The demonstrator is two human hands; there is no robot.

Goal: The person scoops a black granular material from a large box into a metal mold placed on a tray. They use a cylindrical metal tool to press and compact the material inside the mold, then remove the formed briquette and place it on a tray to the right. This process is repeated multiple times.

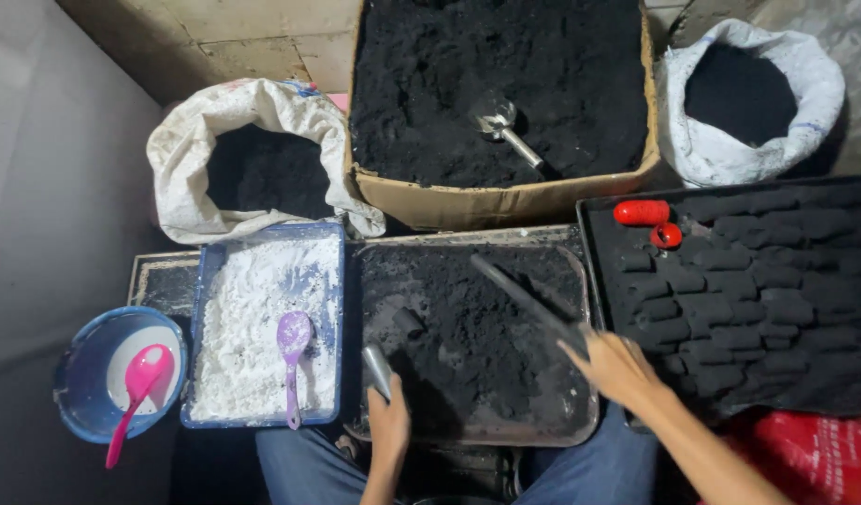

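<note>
In the lower middle of the frame, the left hand (387, 423) has its fingers closed around a short grey metal tube (377, 367), which stands at the near left edge of the shallow metal tray of black powder (580, 421). The right hand (615, 367) grips the end of a long dark rod (524, 297) that lies slanted over the powder; how tightly the fingers close is hard to tell. One small black pressed cylinder (409, 323) lies on the powder. At the right, a black tray (594, 281) carries rows of similar pieces and two red caps (651, 221). At the left is a blue tray of white powder (195, 355) with a purple plastic spoon (292, 355). The work seems to be at the pressing step: probably the tube needs filling, then the rod must be brought in line with it.
</note>
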